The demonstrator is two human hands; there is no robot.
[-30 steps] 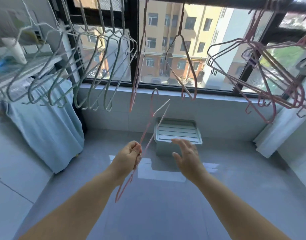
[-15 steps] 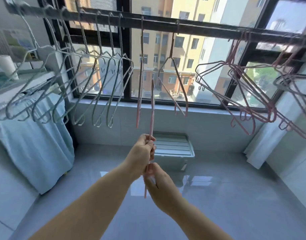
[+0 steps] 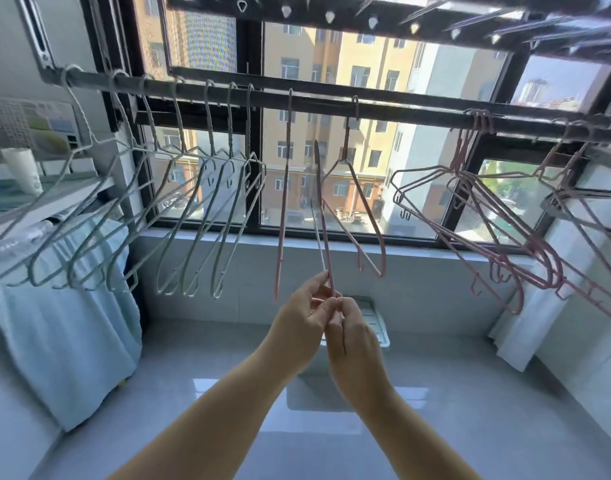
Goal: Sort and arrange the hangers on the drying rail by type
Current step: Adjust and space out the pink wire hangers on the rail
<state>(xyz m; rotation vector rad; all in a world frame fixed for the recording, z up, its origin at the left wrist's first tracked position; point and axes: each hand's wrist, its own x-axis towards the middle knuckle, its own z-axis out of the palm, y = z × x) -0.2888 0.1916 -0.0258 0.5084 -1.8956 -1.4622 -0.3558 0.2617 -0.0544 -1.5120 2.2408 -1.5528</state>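
**Both hands pinched one pink hanger, centre frame, just under the rail.**

Pink hanger (image 3: 324, 220) stood near upright & edge-on, rising out of the hands. Its top stopped below the rail (image 3: 401, 110), not hooked on, btw two hung pink hangers (image 3: 283, 202). Left hand (image 3: 304, 327) had thumb & fingertips closed on the wire low down. Right hand (image 3: 352, 341) sat just below, touching the left, fingers curled round the hanger's bottom end. Pale green hangers (image 3: 207, 216) hung along the rail at frame left, a pink bunch (image 3: 525, 244) at frame right.
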